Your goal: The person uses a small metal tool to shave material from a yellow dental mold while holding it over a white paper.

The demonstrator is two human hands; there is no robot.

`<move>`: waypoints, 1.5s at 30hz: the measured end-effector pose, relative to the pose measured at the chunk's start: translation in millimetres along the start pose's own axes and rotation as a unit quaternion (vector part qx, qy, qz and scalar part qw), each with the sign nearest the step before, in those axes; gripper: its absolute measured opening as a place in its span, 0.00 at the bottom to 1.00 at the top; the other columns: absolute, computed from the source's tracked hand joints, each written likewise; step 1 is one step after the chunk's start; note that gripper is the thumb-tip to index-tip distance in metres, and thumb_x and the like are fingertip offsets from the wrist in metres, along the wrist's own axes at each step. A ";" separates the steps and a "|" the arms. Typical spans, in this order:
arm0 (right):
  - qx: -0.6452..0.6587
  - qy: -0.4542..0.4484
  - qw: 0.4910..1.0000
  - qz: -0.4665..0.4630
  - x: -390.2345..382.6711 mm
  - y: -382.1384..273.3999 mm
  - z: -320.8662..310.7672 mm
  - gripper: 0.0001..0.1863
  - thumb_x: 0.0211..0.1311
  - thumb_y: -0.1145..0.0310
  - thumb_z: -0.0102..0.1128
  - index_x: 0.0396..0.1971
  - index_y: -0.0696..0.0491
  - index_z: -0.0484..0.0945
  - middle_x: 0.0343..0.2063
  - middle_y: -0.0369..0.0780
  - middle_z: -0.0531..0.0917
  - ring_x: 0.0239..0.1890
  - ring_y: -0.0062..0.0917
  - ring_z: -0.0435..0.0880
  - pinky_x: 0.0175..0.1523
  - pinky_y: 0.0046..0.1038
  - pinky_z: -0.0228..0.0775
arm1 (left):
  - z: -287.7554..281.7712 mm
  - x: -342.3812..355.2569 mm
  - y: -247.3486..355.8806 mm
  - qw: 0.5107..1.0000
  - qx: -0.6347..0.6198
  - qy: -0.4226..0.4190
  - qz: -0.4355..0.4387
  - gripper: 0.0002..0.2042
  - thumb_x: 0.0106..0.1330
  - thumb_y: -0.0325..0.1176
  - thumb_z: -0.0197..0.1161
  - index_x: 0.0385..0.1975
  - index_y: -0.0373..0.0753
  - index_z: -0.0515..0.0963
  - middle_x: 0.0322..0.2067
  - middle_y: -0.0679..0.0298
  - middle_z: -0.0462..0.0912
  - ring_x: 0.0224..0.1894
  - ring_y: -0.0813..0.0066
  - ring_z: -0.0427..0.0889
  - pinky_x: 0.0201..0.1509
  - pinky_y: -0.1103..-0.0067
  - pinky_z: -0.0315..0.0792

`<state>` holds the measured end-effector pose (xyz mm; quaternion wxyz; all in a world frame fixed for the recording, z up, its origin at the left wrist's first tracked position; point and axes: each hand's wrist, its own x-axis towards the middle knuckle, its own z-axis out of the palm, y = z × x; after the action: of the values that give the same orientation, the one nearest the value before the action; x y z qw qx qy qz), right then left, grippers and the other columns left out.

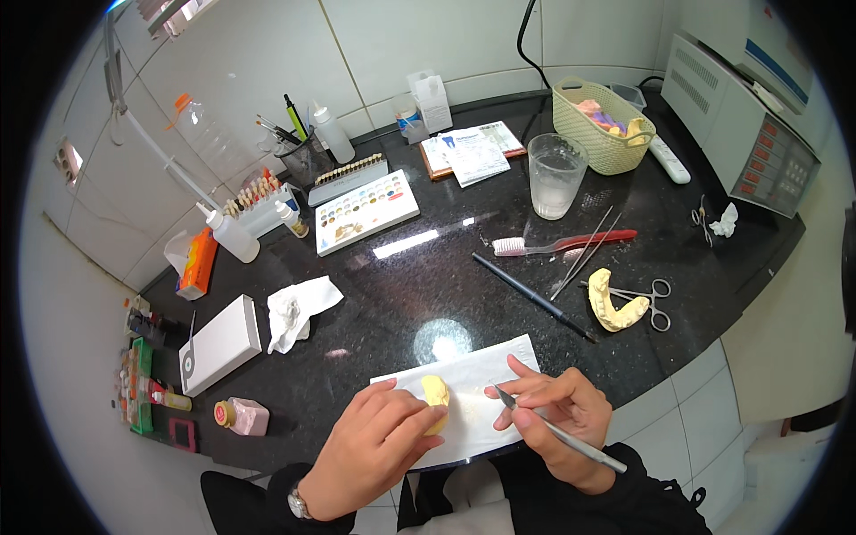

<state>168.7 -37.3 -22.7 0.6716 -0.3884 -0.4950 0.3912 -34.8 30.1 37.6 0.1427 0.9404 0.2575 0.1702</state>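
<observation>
Bench: a glossy black speckled stone worktop (383, 299) runs from left to right, against a pale tiled wall (473, 40) at the far side.
Machine: a grey-white boxy unit with red-lit panels (713, 125) stands at the far right.
Work sheet: a thin white paper sheet (477, 364) lies at the near edge, under both hands, with fine pale crumbs on it.
Basket: a cream woven-look plastic basket (593, 147) at the far right holds pink, purple and yellow pieces.
Palette: a flat white box with rows of coloured dots (367, 214) lies far left of centre.
Left hand: the left hand (370, 437) is curled, fingers bent and nearly closed around the yellow piece named below.
Right hand: the right hand (563, 423) is partly closed, thumb and fingers pinching the knife below, the other fingers loosely bent.
Glass: a clear tumbler with cloudy liquid (553, 178) stands in front of the basket, to its left.
Toothbrush: a red-handled, white-bristled toothbrush (571, 242) lies nearer than the glass, crossed by slim metal tweezers (588, 252).
Cast: a pale yellow horseshoe-shaped dental cast (613, 312) lies at the right, across a ring-handled metal clamp (644, 294).
Knife: a slim silver metal knife (584, 446) points left and away from the person, its tip apart from the yellow piece.
Yellow piece: a small pale yellow carved block (435, 390) is over the left part of the sheet, at the left fingertips; whether it touches the paper, I cannot tell.
</observation>
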 end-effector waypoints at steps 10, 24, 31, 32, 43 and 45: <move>-0.012 -0.004 1.000 -0.002 -0.1 -1.8 -0.8 0.07 0.58 0.75 0.58 0.31 0.56 0.69 0.26 0.47 0.82 0.41 0.34 0.84 0.65 0.50 0.53 | 16.8 -17.4 6.4 0.998 0.012 0.014 -0.054 0.15 0.53 0.29 0.67 0.42 0.39 0.76 0.35 0.65 0.76 0.41 0.69 0.76 0.59 0.65 0.65; -0.048 0.038 0.997 -0.052 -3.4 0.6 2.9 0.06 0.54 0.81 0.62 0.32 0.58 0.75 0.27 0.43 0.84 0.40 0.32 0.84 0.61 0.46 0.64 | 41.4 -23.8 21.6 0.860 -0.406 0.250 -0.180 0.12 0.65 0.28 0.57 0.46 0.33 0.69 0.42 0.56 0.75 0.46 0.70 0.75 0.52 0.78 0.65; -0.060 0.045 0.997 -0.026 -3.5 0.5 8.1 0.07 0.55 0.78 0.61 0.32 0.57 0.72 0.30 0.45 0.83 0.41 0.30 0.83 0.62 0.46 0.61 | 51.8 -11.1 24.5 0.842 -0.450 0.248 -0.165 0.12 0.69 0.30 0.51 0.48 0.31 0.67 0.44 0.56 0.74 0.48 0.71 0.74 0.55 0.78 0.65; -0.060 0.044 0.997 -0.026 -3.5 0.4 8.6 0.08 0.55 0.79 0.61 0.32 0.57 0.72 0.30 0.45 0.83 0.41 0.30 0.83 0.63 0.46 0.61 | 53.8 -10.2 22.7 0.843 -0.447 0.248 -0.166 0.12 0.69 0.30 0.51 0.48 0.31 0.67 0.44 0.56 0.74 0.48 0.71 0.75 0.55 0.78 0.65; -0.036 -0.036 0.999 -0.018 -2.9 -15.9 2.8 0.22 0.72 0.57 0.38 0.44 0.60 0.75 0.36 0.45 0.84 0.41 0.31 0.84 0.56 0.34 0.69 | 59.8 -8.9 16.5 0.822 -0.459 0.281 -0.184 0.13 0.70 0.35 0.51 0.47 0.32 0.68 0.36 0.60 0.76 0.38 0.78 0.72 0.43 0.82 0.65; -0.162 -0.041 0.980 -0.107 10.8 -25.7 -14.9 0.21 0.71 0.58 0.40 0.42 0.60 0.77 0.35 0.46 0.84 0.40 0.31 0.84 0.50 0.29 0.72 | 58.6 -8.7 17.4 0.821 -0.460 0.281 -0.187 0.14 0.70 0.36 0.51 0.47 0.32 0.68 0.35 0.60 0.76 0.37 0.79 0.72 0.42 0.83 0.65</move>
<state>188.9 -39.6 1.5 0.6166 -0.4205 -0.6180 0.2473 -11.2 0.4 -11.1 0.5092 0.6107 0.3488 0.4961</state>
